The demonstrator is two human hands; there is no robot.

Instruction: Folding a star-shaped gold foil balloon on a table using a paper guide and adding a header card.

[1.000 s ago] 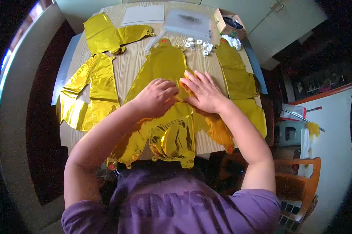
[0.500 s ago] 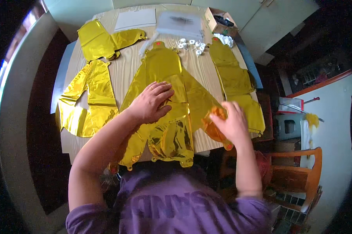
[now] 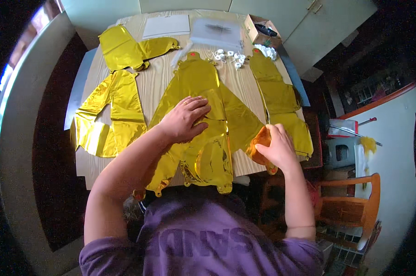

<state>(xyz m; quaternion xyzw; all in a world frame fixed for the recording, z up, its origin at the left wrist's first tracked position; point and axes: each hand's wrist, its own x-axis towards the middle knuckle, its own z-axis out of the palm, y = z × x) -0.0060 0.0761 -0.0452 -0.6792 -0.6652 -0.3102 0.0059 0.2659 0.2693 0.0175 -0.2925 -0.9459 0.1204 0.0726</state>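
A large flat gold foil balloon (image 3: 203, 92) lies in the middle of the wooden table (image 3: 157, 87). My left hand (image 3: 185, 119) rests flat on its centre, fingers spread, pressing the foil down. My right hand (image 3: 274, 147) grips the balloon's right corner (image 3: 259, 142) near the table's front right edge, folding it up. The balloon's lower part (image 3: 208, 161) hangs over the front edge toward me.
More gold foil balloons lie at the left (image 3: 111, 115), back left (image 3: 125, 48) and right (image 3: 277, 96). White sheets (image 3: 166, 25), a clear packet (image 3: 217, 32), small white pieces (image 3: 228, 56) and a cardboard box (image 3: 263, 32) sit at the back. A wooden chair (image 3: 350, 202) stands at the right.
My right hand has left the balloon's centre, moved right and toward me, and taken hold of its right corner. My left hand has stayed pressed on the middle.
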